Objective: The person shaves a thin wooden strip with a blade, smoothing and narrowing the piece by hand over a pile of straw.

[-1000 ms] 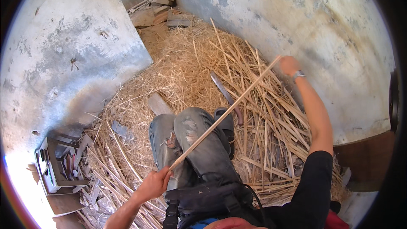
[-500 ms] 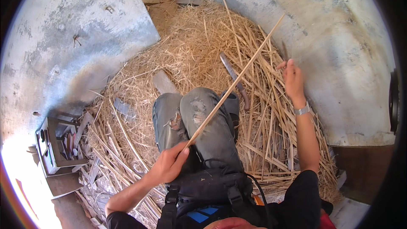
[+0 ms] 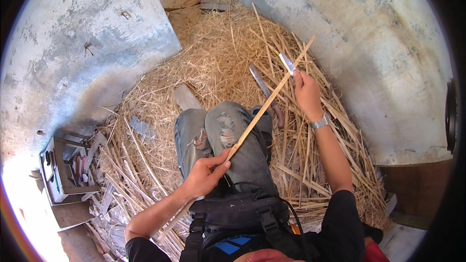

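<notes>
A long, pale bamboo strip (image 3: 262, 108) slants across my right thigh, rising toward the upper right. Its lower part is pinched in my left hand (image 3: 206, 173), and the tail comes out behind, along my left forearm. My right hand (image 3: 307, 92) is closed round a knife (image 3: 287, 64) whose handle is hidden in the fingers. The knife's bright blade crosses the strip near its far end and appears to touch it. A second, larger knife (image 3: 261, 80) with a curved brown handle lies on the shavings beyond my right knee.
Thin shavings (image 3: 213, 48) cover the floor ahead. Many split strips (image 3: 310, 165) lie piled at the right, with others at the left. A wooden box (image 3: 73, 170) holding small items stands at the left. Worn walls (image 3: 369, 43) close in both sides. A flat board (image 3: 186, 98) lies near my left knee.
My right hand has moved left, bringing the knife from beside the wall onto the strip. My left hand and the strip have shifted slightly to the right, with the strip's far tip lower.
</notes>
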